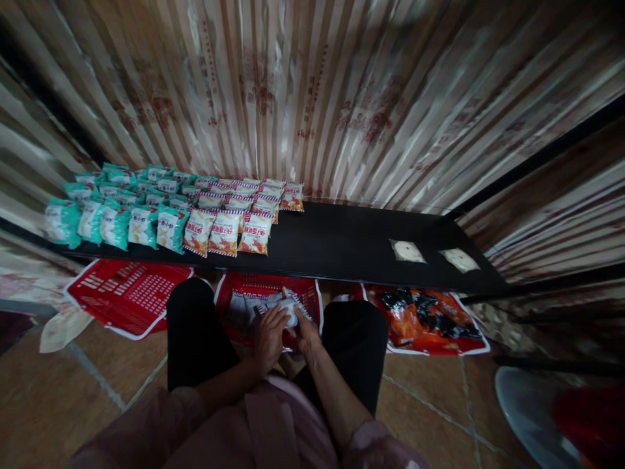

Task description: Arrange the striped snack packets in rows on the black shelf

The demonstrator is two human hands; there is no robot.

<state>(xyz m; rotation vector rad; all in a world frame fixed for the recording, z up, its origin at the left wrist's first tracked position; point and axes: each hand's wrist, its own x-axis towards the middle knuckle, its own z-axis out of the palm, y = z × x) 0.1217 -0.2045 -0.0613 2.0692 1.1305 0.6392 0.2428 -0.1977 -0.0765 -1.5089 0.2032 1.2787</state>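
Between my knees, both hands are on a whitish snack bag [289, 311], held over the middle red basket [317, 306]. My left hand [270, 335] lies across the bag's left side with its fingers closed over it. At the bag's right edge, my right hand [306, 331] grips it, its fingers partly hidden. More bags with silvery-white backs [240, 305] lie in that basket. Above, on the black shelf [332, 241], green snack bags [142, 227] stand in rows at the left. White-and-orange snack bags [223, 232] stand in rows beside them.
Two flat clear packets with pale contents, one [408, 251] left of the other [459, 260], lie on the shelf's right part. A red basket [131, 293] is at left; another holds orange-and-black bags [430, 316]. A patterned curtain [312, 98] hangs behind. A pale tub [517, 404] stands lower right.
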